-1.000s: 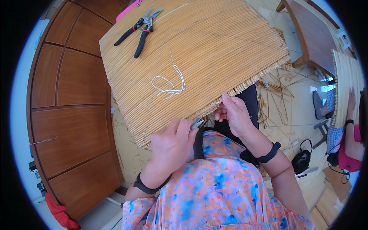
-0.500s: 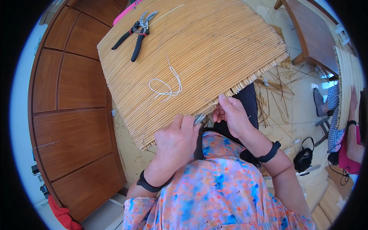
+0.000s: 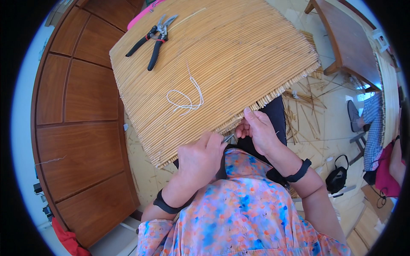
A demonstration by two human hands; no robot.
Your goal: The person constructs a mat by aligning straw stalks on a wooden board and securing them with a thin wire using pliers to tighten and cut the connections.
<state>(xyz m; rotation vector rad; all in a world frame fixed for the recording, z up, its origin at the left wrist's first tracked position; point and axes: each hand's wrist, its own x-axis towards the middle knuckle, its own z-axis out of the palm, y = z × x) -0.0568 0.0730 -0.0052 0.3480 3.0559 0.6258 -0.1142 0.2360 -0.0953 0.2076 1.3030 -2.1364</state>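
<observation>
A mat of straight tan reed stalks (image 3: 252,64) lies in front of me, its near edge at my lap. My left hand (image 3: 200,155) is closed round a small silver-tipped metal tool (image 3: 228,138) just below that edge; most of the tool is hidden in the fist. My right hand (image 3: 261,133) pinches the mat's edge, thumb on top and fingers curled under. A loose loop of white thread (image 3: 190,105) lies on the mat. Farther left on it rest pruning shears (image 3: 159,36) with black handles, their blades spread.
A brown wooden cabinet (image 3: 85,151) stands along the left. Cut stalks (image 3: 305,100) litter the tiled floor at right, near a wooden table (image 3: 346,42). A black bag (image 3: 337,179) sits on the floor. Another person's checked trouser leg (image 3: 373,132) shows at far right.
My left hand has shifted slightly right and down, carrying the tool tip closer to my right hand. My right hand keeps its pinch. The other person's arm at far right has moved.
</observation>
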